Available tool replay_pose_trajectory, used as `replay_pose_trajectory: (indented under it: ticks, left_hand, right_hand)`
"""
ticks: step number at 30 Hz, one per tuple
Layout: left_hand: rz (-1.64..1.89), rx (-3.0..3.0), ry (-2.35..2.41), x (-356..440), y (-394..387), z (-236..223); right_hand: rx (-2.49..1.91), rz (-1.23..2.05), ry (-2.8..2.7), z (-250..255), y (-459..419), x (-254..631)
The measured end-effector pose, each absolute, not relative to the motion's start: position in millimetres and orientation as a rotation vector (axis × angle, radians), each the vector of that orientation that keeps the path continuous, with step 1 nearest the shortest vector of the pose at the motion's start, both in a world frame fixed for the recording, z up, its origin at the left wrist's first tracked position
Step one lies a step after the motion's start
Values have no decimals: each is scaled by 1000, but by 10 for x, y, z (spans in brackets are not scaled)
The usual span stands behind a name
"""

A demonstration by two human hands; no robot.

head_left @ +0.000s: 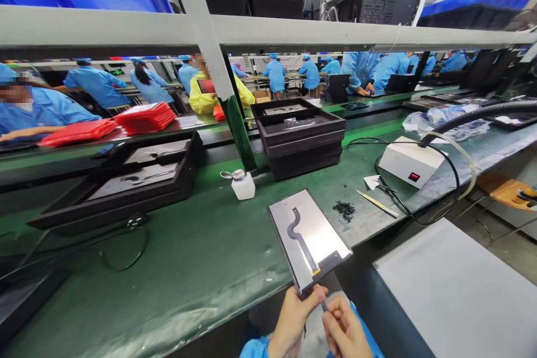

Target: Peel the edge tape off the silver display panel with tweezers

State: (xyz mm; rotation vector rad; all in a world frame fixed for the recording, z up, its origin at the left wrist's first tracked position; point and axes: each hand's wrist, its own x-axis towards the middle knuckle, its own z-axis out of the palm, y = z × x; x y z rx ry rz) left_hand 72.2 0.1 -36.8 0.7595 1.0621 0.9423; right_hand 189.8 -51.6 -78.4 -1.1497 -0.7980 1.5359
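Note:
A display panel (272, 235) with a silvery back and a curved dark flex cable (302, 246) is tilted over the bench's front edge. My left hand (292, 313) grips its near edge, thumb on top. Close beside it, my right hand (344, 329) pinches a thin dark tool (324, 306), its tip near my left thumb; its kind is too small to make out. Right of the panel lie a heap of small black scraps (344, 211) and a pale yellow stick-like tool (377, 203). Behind the panel stands a white pump bottle (243, 184) with its metal lid raised.
Stacked black trays (300, 148) stand beyond the bottle, with more black trays (184, 184) holding panels at left. A white box (409, 162) with a hose and cables sits right. A shelf beam (335, 35) crosses above. Several co-workers (274, 74) sit beyond.

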Motion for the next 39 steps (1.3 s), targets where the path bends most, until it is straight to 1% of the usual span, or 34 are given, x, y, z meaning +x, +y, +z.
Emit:
replay_pose_trajectory:
  ticks: [3, 10, 15, 20, 24, 28, 34, 39]
  left_hand:
    - [950, 759, 1057, 724, -19, -403]
    - [846, 846, 955, 566, -31, -289]
    - [906, 869, 1022, 644, 1, -372]
    - [910, 903, 1042, 569, -23, -435]
    - [912, 960, 1102, 455, -47, -341]
    - [839, 1040, 1044, 566, -55, -234]
    - [779, 1035, 804, 844, -8, -265]
    - [766, 1036, 818, 922, 74, -358]
  right_hand:
    - [-1144, 1568, -813, -806, -528, 1913]
    - [-1105, 1694, -831, -760, -505, 1838]
    - [-1132, 1531, -854, -763, -536, 1802]
    - [-1172, 1463, -863, -771, -510, 1801]
    - [-1182, 1333, -832, -734, -489, 1796]
    - [-1183, 1263, -804, -694, -504, 1926]
    - [-1177, 1341, -758, -647, -456, 2193]
    - [-1117, 1450, -680, -638, -404, 2121]
